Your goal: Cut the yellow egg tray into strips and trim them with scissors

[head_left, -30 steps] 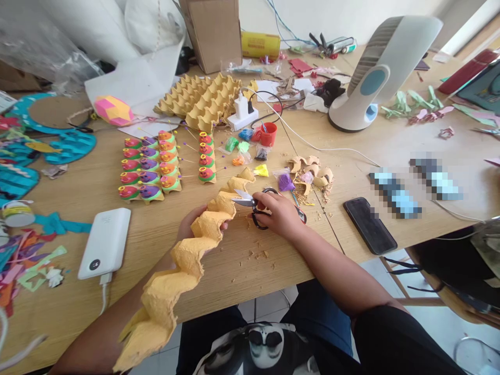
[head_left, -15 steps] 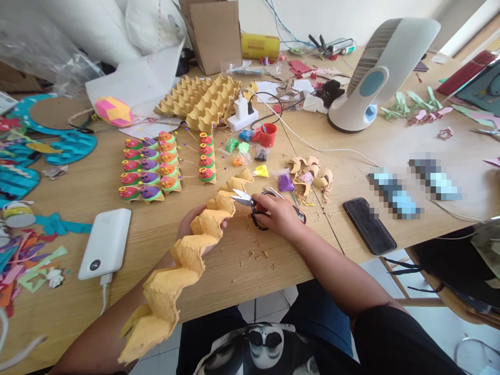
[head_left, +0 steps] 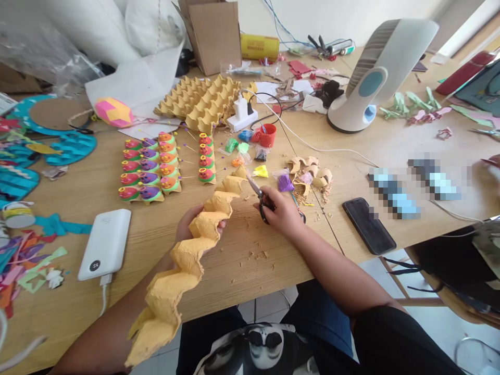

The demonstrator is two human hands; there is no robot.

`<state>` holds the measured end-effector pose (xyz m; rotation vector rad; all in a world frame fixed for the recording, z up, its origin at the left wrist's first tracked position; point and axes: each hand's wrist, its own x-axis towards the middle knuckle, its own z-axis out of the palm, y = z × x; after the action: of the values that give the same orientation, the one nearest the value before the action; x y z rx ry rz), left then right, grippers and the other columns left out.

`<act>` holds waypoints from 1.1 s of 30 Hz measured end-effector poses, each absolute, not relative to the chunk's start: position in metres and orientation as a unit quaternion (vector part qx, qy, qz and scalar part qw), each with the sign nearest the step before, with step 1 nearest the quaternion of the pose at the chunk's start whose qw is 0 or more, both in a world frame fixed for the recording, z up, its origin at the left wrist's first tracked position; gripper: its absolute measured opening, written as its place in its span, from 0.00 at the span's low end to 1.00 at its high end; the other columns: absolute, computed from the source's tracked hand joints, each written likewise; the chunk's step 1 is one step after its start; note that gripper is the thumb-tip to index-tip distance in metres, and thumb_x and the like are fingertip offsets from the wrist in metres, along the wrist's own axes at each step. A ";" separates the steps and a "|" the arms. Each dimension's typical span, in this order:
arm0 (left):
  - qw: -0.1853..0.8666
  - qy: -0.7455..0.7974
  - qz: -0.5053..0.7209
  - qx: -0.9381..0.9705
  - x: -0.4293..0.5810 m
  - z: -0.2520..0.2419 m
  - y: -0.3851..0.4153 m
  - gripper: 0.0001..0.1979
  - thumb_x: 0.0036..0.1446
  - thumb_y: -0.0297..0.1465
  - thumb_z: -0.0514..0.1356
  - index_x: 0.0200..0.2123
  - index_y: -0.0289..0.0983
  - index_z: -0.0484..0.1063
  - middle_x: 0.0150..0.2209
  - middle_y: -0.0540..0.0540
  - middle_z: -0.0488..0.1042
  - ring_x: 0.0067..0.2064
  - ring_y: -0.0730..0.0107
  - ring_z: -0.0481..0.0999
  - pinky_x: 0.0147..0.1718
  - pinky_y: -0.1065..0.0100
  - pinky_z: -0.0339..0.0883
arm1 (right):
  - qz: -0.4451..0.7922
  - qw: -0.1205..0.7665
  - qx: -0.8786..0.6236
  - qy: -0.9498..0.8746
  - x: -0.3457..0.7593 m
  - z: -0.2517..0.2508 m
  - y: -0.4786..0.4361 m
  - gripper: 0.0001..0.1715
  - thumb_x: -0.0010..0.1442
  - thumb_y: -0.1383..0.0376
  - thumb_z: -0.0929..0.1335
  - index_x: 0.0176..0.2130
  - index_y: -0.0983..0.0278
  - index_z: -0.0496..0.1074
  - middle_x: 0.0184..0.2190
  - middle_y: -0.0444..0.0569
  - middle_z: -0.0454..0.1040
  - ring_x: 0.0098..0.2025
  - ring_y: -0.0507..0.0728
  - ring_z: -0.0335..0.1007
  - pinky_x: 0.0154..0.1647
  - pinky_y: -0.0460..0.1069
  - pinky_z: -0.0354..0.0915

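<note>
A long yellow egg-carton strip point(head_left: 189, 255) slants from near my lap up toward the middle of the table. My left hand point(head_left: 189, 221) is wrapped round its upper part from beneath, and the strip hides most of the fingers. In my right hand point(head_left: 285, 211) is a pair of black-handled scissors point(head_left: 255, 186). Their blades look closed and point up and left, close to the far end of the strip. Small carton crumbs point(head_left: 258, 253) lie on the wood below the hands.
Painted carton figures point(head_left: 150, 166) stand in rows at left, before an egg tray point(head_left: 203, 99). Clay bags, a red cup point(head_left: 267, 135) and carton scraps point(head_left: 312, 174) lie ahead. A power bank point(head_left: 105, 245) is left; a phone point(head_left: 369, 226) and fan point(head_left: 375, 78) are right.
The scissors have gone from spread to closed-looking blades and turned more upward, slightly right. The strip has shifted a little up and right with my left hand.
</note>
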<state>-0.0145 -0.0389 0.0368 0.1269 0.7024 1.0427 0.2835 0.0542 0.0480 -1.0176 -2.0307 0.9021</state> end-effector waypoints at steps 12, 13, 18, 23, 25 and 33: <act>0.765 0.400 0.495 0.096 -0.001 0.045 -0.044 0.18 0.65 0.46 0.72 0.50 0.40 0.82 0.36 0.42 0.85 0.31 0.60 0.83 0.29 0.66 0.78 | 0.363 0.324 -0.373 -0.790 0.290 0.062 0.051 0.31 0.69 0.45 0.80 0.60 0.58 0.75 0.44 0.49 0.81 0.44 0.61 0.77 0.47 0.53 0.70; 0.759 0.400 0.507 0.088 0.002 0.047 -0.045 0.17 0.66 0.45 0.71 0.50 0.40 0.83 0.35 0.42 0.85 0.31 0.60 0.83 0.30 0.66 0.79 | 0.355 0.316 -0.371 -0.798 0.290 0.063 0.051 0.28 0.70 0.47 0.79 0.59 0.58 0.75 0.44 0.48 0.81 0.44 0.61 0.78 0.47 0.53 0.70; 0.762 0.380 0.517 0.091 0.009 0.056 -0.047 0.14 0.69 0.40 0.64 0.49 0.40 0.85 0.37 0.39 0.86 0.33 0.53 0.87 0.31 0.59 0.83 | 0.315 0.279 -0.362 -0.832 0.286 0.063 0.048 0.21 0.70 0.56 0.80 0.57 0.58 0.77 0.42 0.49 0.83 0.42 0.60 0.78 0.45 0.51 0.67; 0.762 0.373 0.528 0.046 0.006 0.050 -0.045 0.14 0.70 0.39 0.65 0.53 0.41 0.85 0.35 0.42 0.86 0.32 0.52 0.88 0.30 0.60 0.83 | 0.297 0.275 -0.382 -0.831 0.285 0.064 0.047 0.21 0.70 0.57 0.81 0.57 0.58 0.78 0.40 0.47 0.83 0.39 0.58 0.76 0.40 0.50 0.64; 0.758 0.369 0.536 0.050 0.006 0.046 -0.045 0.15 0.70 0.39 0.66 0.55 0.41 0.85 0.36 0.42 0.87 0.33 0.52 0.89 0.31 0.60 0.83 | 0.292 0.272 -0.388 -0.830 0.285 0.064 0.047 0.21 0.70 0.57 0.82 0.57 0.58 0.79 0.39 0.46 0.83 0.38 0.58 0.76 0.40 0.50 0.63; 0.724 0.361 0.584 0.068 0.018 0.049 -0.050 0.23 0.69 0.34 0.64 0.65 0.47 0.81 0.40 0.45 0.88 0.39 0.50 0.89 0.38 0.58 0.82 | 0.301 0.281 -0.386 -0.825 0.285 0.061 0.047 0.21 0.70 0.57 0.81 0.58 0.59 0.81 0.36 0.45 0.82 0.35 0.56 0.74 0.39 0.49 0.60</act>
<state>0.0184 -0.0495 0.0486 0.1504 0.7975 1.2880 0.2845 0.0466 0.0614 -1.0341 -2.2122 0.8073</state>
